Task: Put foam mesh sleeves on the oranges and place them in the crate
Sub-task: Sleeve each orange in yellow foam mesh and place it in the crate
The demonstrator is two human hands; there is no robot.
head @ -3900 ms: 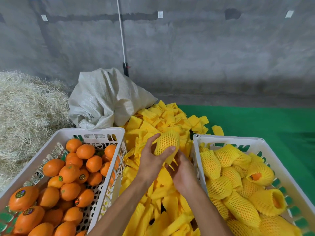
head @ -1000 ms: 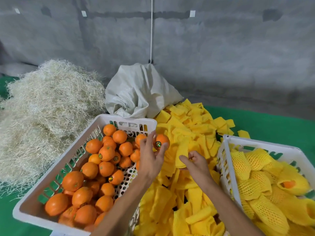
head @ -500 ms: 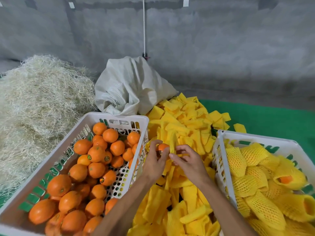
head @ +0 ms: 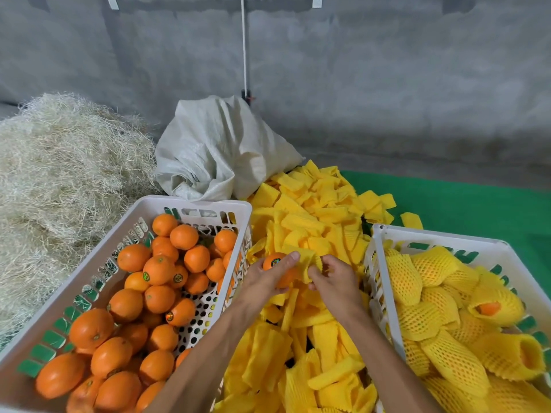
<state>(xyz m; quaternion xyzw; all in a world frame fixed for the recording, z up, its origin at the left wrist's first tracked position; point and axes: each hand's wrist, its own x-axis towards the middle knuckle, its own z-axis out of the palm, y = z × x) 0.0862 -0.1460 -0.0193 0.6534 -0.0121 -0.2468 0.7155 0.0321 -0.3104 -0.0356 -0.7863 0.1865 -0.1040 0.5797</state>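
A: What do we have in our hands?

B: Our left hand grips an orange. The fingers curl round it, and the thumb lies over its top, next to a small round sticker.

A: And our other hand?

B: Our right hand pinches a yellow sleeve. The fingers are bent and hold the open end of it, right against the orange. The sleeve touches the orange's right side. We cannot tell if it is over the orange at all.

A: Where are we holding them?

B: Above the pile of flat yellow sleeves, in between the two white crates.

A: What is in the crates?

B: The left crate is full of bare oranges. Some have little stickers. The right crate has oranges in sleeves. One of them shows a bit of orange at its open end.

A: What else do we see?

B: A white sack sits behind the pile. A big heap of straw is on the left. A green mat lies under things on the right. A grey wall is at the back, with a thin white rope hanging down it.
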